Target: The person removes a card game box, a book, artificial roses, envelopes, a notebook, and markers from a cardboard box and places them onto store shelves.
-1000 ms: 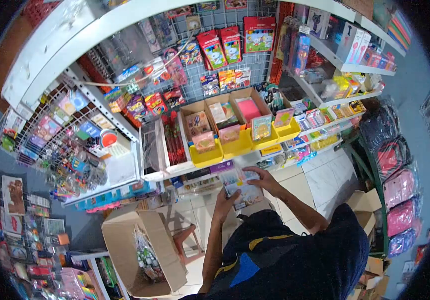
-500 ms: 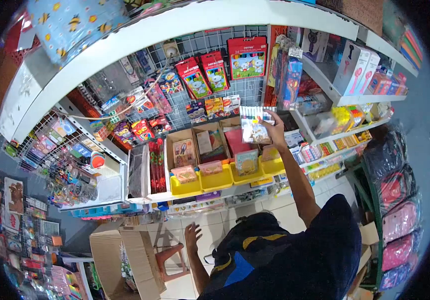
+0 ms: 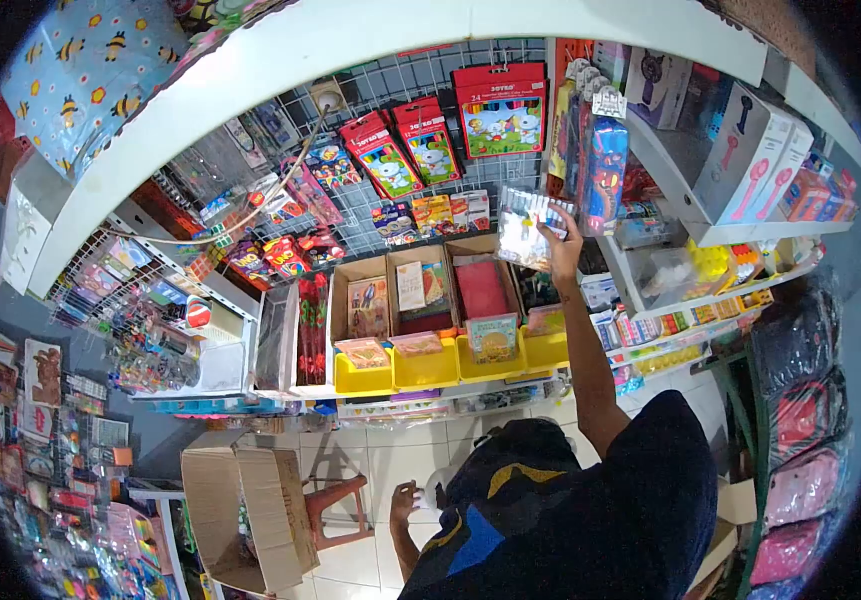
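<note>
My right hand (image 3: 563,243) grips the right side of a clear packet of markers (image 3: 528,228), raised in front of the wire grid. Glare hides part of the packet's front. Behind and left of it hang small yellow and white packs (image 3: 432,215), with red marker boxes (image 3: 501,110) higher up. My left hand (image 3: 406,502) is low, over the tiled floor beside my body, with nothing in it and its fingers apart and slightly curled.
Cardboard boxes (image 3: 361,300) stand behind yellow bins (image 3: 365,379) on the shelf. An open carton (image 3: 275,510) and a red-brown stool (image 3: 338,510) are at lower left. White side shelves (image 3: 715,228) jut out at right, near my right arm. Wrapped bags (image 3: 800,470) line the far right.
The packet and my right hand have moved slightly right, and the packet is more tilted. My left hand has shifted down and right. The view has shifted a little.
</note>
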Motion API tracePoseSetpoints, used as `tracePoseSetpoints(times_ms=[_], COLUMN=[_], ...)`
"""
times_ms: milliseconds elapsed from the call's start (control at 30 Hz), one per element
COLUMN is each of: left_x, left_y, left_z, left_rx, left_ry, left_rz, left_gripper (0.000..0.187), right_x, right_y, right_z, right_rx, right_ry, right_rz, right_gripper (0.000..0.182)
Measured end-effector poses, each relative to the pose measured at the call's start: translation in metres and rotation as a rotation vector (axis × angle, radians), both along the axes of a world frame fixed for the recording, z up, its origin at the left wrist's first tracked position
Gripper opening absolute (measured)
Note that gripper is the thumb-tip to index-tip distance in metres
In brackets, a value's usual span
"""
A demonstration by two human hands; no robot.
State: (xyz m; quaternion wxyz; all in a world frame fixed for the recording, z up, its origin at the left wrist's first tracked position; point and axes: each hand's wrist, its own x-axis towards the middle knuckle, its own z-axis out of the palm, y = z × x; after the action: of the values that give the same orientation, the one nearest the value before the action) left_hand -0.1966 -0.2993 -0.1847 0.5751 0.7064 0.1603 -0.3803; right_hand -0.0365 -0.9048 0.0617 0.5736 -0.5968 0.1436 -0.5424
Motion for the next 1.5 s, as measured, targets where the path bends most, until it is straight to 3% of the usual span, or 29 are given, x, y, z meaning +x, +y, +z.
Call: tracePoseSetpoints(times_ms=[133, 300, 433, 633, 800, 1100, 1300, 1400, 1500], left_x=[0.004, 0.018, 0.029, 0.02, 0.001, -0.001, 0.002, 0.0, -0.004], left_y=[-0.003, -0.008, -0.009, -0.021, -0.023, -0.021, -0.022, -0.02, -0.019], left_z=[-0.007, -0.015, -0.022, -0.001, -0.008, -0.019, -0.011, -0.012, -0.009], left_rx=[0.067, 0.114, 0.198, 0.24, 0.25, 0.315, 0.32, 0.299, 0.308], left_ry=[0.02, -0.007, -0.061, -0.103, -0.111, -0.078, -0.11, -0.123, -0.112], left_rz=[-0.022, -0.103, -0.186, -0.208, -0.212, -0.271, -0.26, -0.253, -0.254], left_gripper=[0.05, 0.052, 0.054, 0.054, 0.052, 0.053, 0.056, 0.057, 0.059], right_x=[0.001, -0.012, -0.008, -0.011, -0.014, -0.004, -0.003, -0.008, -0.003], right_y=[-0.016, -0.001, -0.01, -0.005, -0.004, -0.013, -0.018, -0.01, -0.014], right_z=[-0.016, 0.021, 0.01, 0.02, 0.033, 0.01, -0.002, 0.016, 0.01], right_rx=[-0.01, -0.057, 0.135, 0.11, -0.02, 0.156, 0.176, 0.054, 0.152], right_ry=[0.042, 0.034, -0.009, -0.041, 0.102, -0.027, 0.041, 0.063, 0.051], right_rz=[0.033, 0.038, 0.21, 0.231, 0.155, 0.22, 0.204, 0.16, 0.202], right_gripper=[0.043, 0.042, 0.043, 0.044, 0.04, 0.045, 0.046, 0.046, 0.045])
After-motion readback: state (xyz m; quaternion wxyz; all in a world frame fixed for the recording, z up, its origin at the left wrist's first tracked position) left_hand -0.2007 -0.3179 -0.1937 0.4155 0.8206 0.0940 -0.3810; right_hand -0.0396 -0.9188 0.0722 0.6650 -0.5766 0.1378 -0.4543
